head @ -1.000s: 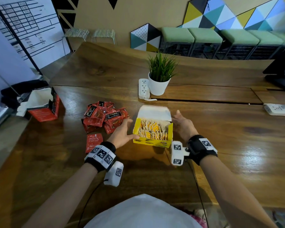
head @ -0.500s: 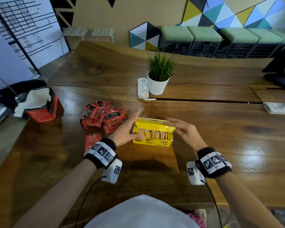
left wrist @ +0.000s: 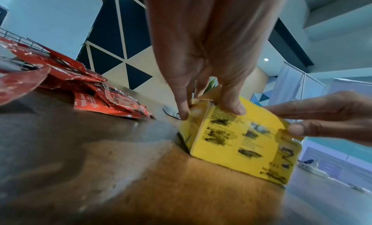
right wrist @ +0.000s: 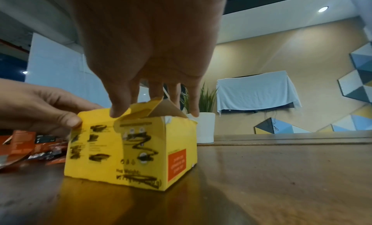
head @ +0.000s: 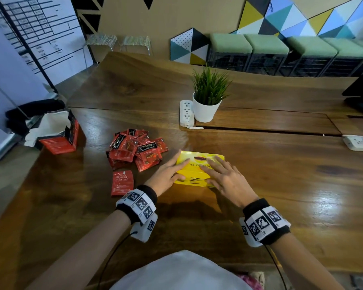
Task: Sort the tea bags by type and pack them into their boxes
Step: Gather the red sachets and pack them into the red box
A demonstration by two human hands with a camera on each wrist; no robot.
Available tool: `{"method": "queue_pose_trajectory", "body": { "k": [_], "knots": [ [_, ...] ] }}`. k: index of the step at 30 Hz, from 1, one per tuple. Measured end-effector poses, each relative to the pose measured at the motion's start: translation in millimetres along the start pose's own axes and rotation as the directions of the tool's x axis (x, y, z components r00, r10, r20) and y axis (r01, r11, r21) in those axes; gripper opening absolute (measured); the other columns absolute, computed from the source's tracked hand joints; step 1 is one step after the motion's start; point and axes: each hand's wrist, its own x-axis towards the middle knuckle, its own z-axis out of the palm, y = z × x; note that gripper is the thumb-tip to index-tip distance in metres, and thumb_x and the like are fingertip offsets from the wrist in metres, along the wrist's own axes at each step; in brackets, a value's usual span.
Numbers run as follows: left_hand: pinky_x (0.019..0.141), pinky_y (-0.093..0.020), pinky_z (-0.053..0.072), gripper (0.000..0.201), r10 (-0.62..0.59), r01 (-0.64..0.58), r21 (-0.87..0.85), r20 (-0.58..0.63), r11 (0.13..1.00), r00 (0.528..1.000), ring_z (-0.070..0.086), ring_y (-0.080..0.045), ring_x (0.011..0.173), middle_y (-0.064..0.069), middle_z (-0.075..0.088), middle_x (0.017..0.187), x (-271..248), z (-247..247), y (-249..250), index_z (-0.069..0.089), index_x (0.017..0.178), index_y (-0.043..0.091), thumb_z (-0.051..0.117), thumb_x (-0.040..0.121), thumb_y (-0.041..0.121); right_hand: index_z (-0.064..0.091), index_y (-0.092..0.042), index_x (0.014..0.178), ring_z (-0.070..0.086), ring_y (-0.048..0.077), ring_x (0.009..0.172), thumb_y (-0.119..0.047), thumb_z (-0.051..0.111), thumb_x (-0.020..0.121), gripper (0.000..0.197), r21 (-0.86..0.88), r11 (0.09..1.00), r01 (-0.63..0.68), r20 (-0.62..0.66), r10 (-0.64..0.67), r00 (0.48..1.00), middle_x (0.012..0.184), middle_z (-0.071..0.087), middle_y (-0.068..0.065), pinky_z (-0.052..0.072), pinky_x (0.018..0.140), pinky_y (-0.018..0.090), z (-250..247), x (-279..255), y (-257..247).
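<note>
Yellow box point(head: 194, 172) sits near the middle of the worktop point(head: 281, 174), its lid, up a second ago, now folded down. Left hand point(head: 166, 174) steadies its left end; right hand point(head: 226, 178) presses the flap flat. Red tea bags point(head: 134, 151) remain unpacked, left.

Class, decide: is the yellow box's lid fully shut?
Not fully: the yellow box has its lid folded over, but one flap edge sticks up.
</note>
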Motion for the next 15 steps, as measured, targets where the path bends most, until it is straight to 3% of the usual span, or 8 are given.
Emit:
{"method": "queue_pose_trajectory", "body": {
  "k": [2, 4, 5, 6, 8, 10, 13, 15],
  "knots": [
    [0.117, -0.037, 0.023, 0.059, 0.015, -0.015, -0.004, -0.025, 1.000, 1.000, 0.026, -0.015, 0.141, 0.007, -0.001, 0.157, -1.3, 2.2, 1.2, 0.027, 0.144, 0.030, 0.049, 0.094, 0.010, 0.044, -0.026, 0.137, 0.037, 0.029, 0.135, -0.022, 0.055, 0.092, 0.046, 0.031, 0.999, -0.018, -0.003, 0.018, 1.000, 0.143, 0.046, 0.005, 0.040, 0.099, 0.054, 1.3, 1.7, -1.3],
    [0.112, -0.033, 0.032, 0.057, 0.001, -0.002, -0.030, -0.057, 1.000, 0.998, 0.052, -0.010, 0.122, 0.006, 0.005, 0.157, -0.5, 1.1, 6.9, 0.031, 0.143, 0.028, 0.044, 0.095, 0.002, 0.043, -0.026, 0.138, 0.033, 0.027, 0.138, -0.020, 0.050, 0.095, 0.044, 0.102, 0.992, -0.076, 0.044, 0.072, 0.996, 0.144, 0.043, 0.004, 0.039, 0.102, 0.053, 2.1, 8.1, -0.9],
    [0.111, -0.033, 0.033, 0.057, -0.007, 0.005, -0.022, -0.062, 1.000, 0.998, 0.056, -0.009, 0.118, 0.005, 0.006, 0.157, 0.3, 0.2, 10.0, 0.032, 0.143, 0.027, 0.042, 0.095, -0.001, 0.046, -0.025, 0.136, 0.035, 0.028, 0.136, -0.019, 0.051, 0.094, 0.042, 0.116, 0.990, -0.080, 0.037, 0.076, 0.996, 0.143, 0.045, 0.005, 0.041, 0.101, 0.053, 1.8, 11.0, -1.2],
    [0.113, -0.034, 0.029, 0.057, -0.012, 0.013, 0.019, -0.052, 1.000, 0.999, 0.051, -0.011, 0.123, 0.005, 0.005, 0.158, 1.5, 0.4, 11.1, 0.030, 0.144, 0.026, 0.041, 0.096, -0.002, 0.051, -0.023, 0.133, 0.041, 0.030, 0.133, -0.020, 0.055, 0.092, 0.041, 0.098, 0.993, -0.067, 0.022, 0.065, 0.998, 0.139, 0.050, 0.006, 0.046, 0.096, 0.053, 1.2, 13.3, -1.3],
    [0.116, -0.037, 0.022, 0.057, -0.020, 0.020, 0.148, -0.003, 0.989, 1.000, 0.020, -0.017, 0.143, 0.004, -0.005, 0.158, 2.9, 2.7, 10.9, 0.021, 0.147, 0.027, 0.039, 0.098, 0.006, 0.060, -0.021, 0.123, 0.054, 0.033, 0.120, -0.023, 0.069, 0.082, 0.042, -0.010, 1.000, -0.027, 0.042, 0.027, 0.999, 0.127, 0.060, 0.009, 0.053, 0.083, 0.052, 0.5, 14.6, -2.6],
    [0.116, -0.043, 0.020, 0.058, -0.042, 0.027, 0.219, 0.064, 0.975, 0.997, -0.007, -0.015, 0.145, 0.006, -0.018, 0.156, 1.9, 4.0, 9.2, 0.009, 0.149, 0.029, 0.039, 0.099, 0.023, 0.062, -0.021, 0.119, 0.059, 0.034, 0.113, -0.024, 0.079, 0.072, 0.050, -0.097, 0.995, -0.030, 0.074, 0.037, 0.997, 0.121, 0.064, 0.010, 0.053, 0.078, 0.052, 4.6, 14.2, -4.8],
    [0.116, -0.044, 0.010, 0.067, -0.091, 0.076, 0.185, 0.070, 0.980, 0.993, -0.016, -0.012, 0.143, 0.005, -0.025, 0.154, -2.4, -3.8, 3.6, -0.003, 0.148, 0.030, 0.040, 0.097, 0.036, 0.055, -0.022, 0.128, 0.048, 0.036, 0.125, -0.021, 0.069, 0.083, 0.048, -0.095, 0.993, -0.073, 0.072, 0.080, 0.994, 0.132, 0.056, 0.012, 0.044, 0.093, 0.056, 8.7, 23.2, -4.0],
    [0.116, -0.044, 0.009, 0.069, -0.149, 0.153, 0.107, -0.047, 0.982, 0.988, -0.009, -0.015, 0.144, 0.002, -0.016, 0.156, -7.4, -20.8, -6.6, -0.001, 0.148, 0.030, 0.043, 0.095, 0.034, 0.040, -0.026, 0.139, 0.027, 0.031, 0.140, -0.023, 0.049, 0.095, 0.045, -0.044, 0.992, -0.118, 0.098, 0.122, 0.988, 0.148, 0.037, 0.007, 0.026, 0.110, 0.052, 6.9, 36.0, 1.2]
  ]
}}
